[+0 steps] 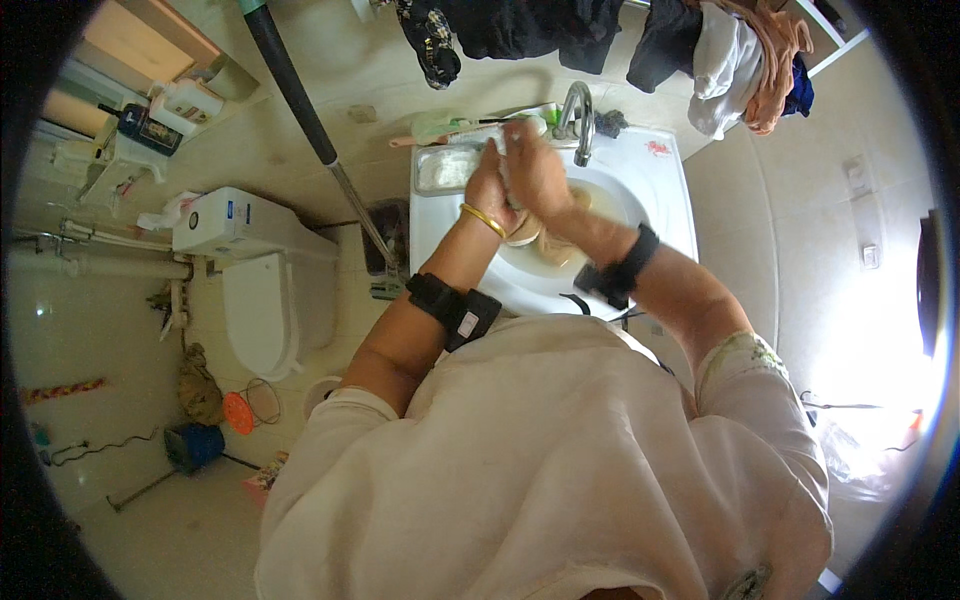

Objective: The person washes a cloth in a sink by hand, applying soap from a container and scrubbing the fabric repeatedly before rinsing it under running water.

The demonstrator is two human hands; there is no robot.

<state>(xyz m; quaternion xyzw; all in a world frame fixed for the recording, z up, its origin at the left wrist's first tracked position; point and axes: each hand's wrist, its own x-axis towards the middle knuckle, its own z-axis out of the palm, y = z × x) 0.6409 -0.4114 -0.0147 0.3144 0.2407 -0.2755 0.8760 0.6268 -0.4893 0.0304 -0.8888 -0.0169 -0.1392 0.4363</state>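
My left hand point(491, 187) and my right hand point(536, 169) are pressed close together over the left part of a white washbasin point(667, 187). Something pale shows between them, but the fingers hide most of it and the right hand is blurred. Under the hands, cloudy water fills the bowl, and a beige cloth point(559, 247) lies partly in it. A clear tray of white powder point(446, 171) sits on the basin's left rim, beside my left hand. The curved metal faucet point(581, 124) stands to the right of my hands.
A brush with a pinkish handle point(409, 141) lies behind the tray. A dark mesh scrubber point(611, 122) is beside the faucet. Clothes point(525, 30) hang above the basin. A pole with a black grip point(292, 82) leans at left, near the white toilet point(259, 300).
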